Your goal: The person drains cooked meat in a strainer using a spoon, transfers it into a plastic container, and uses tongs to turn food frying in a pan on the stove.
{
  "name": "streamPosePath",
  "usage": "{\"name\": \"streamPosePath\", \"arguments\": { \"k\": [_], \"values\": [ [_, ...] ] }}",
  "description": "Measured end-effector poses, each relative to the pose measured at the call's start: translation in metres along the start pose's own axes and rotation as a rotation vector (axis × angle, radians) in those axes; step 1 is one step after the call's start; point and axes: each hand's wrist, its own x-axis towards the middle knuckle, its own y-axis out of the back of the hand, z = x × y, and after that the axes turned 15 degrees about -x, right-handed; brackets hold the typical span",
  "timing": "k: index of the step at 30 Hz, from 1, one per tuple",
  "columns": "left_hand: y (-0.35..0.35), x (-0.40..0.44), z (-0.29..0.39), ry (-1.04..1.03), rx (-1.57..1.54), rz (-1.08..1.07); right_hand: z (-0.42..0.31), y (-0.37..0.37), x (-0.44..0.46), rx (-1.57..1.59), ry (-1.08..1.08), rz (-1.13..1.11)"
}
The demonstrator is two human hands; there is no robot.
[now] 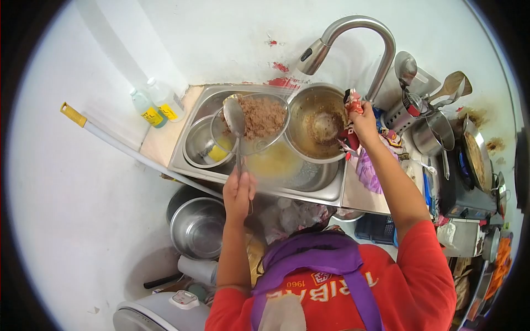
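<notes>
My left hand (239, 193) is closed around the handle of a large metal spoon (234, 117). The spoon's bowl rests at the left of a round-rimmed, see-through vessel, which looks like a strainer (251, 148), with brown crumbly food (264, 115) in it. Whether my left hand also grips the strainer's handle is hard to tell. My right hand (364, 118) is closed on a red and dark patterned cloth (353, 105) against the right rim of a metal pot (301, 146). That pot is tilted over the sink, brown residue inside it. Yellowish liquid (273, 163) shows below the strainer.
A steel sink (179, 160) lies beneath, holding a metal bowl (190, 146) with a yellow sponge (218, 153). The faucet (353, 23) arches above. Two bottles (152, 115) stand left. At right are a utensil holder (397, 118) and a pan (477, 151). A long pole (138, 157) crosses the sink's left front.
</notes>
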Motion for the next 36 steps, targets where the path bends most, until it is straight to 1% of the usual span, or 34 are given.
{"name": "streamPosePath", "arguments": {
  "k": [2,5,8,11,12,15,18,21,24,27,30,33,36],
  "values": [
    [-0.001,0.001,0.001,-0.005,0.0,-0.007,-0.009,-0.002,-0.001,0.023,0.005,0.061],
    [-0.002,0.0,0.002,-0.004,-0.021,-0.003,-0.015,-0.007,0.002,0.032,0.085,0.178],
    [-0.002,-0.002,0.003,-0.015,-0.027,-0.015,-0.037,-0.016,0.006,0.044,0.084,0.309],
    [0.0,-0.004,0.001,-0.035,-0.04,-0.009,-0.056,-0.02,0.012,0.06,0.021,0.319],
    [0.0,-0.004,0.002,-0.033,-0.024,-0.008,-0.049,-0.025,0.024,0.024,-0.009,0.335],
    [0.001,-0.006,0.006,-0.032,-0.001,-0.003,-0.045,-0.033,0.035,0.264,-0.03,0.237],
    [0.001,-0.008,0.008,-0.037,-0.014,0.007,-0.051,-0.039,0.03,0.414,-0.098,0.166],
    [0.002,-0.009,0.012,-0.04,-0.02,0.01,-0.038,-0.048,0.029,0.516,-0.182,0.06],
    [0.006,-0.011,0.016,-0.041,-0.033,0.007,-0.028,-0.056,0.031,0.413,-0.234,0.077],
    [0.008,-0.01,0.017,-0.051,-0.021,-0.001,-0.024,-0.054,0.037,0.475,-0.138,0.054],
    [0.007,-0.011,0.018,-0.038,-0.018,0.003,-0.06,-0.039,0.021,0.21,0.027,0.221],
    [0.008,-0.009,0.016,-0.03,-0.028,0.005,-0.071,-0.033,0.012,-0.081,0.229,0.267],
    [0.007,-0.009,0.013,-0.016,-0.016,0.011,-0.079,-0.027,-0.002,-0.25,0.328,0.279]
  ]
}}
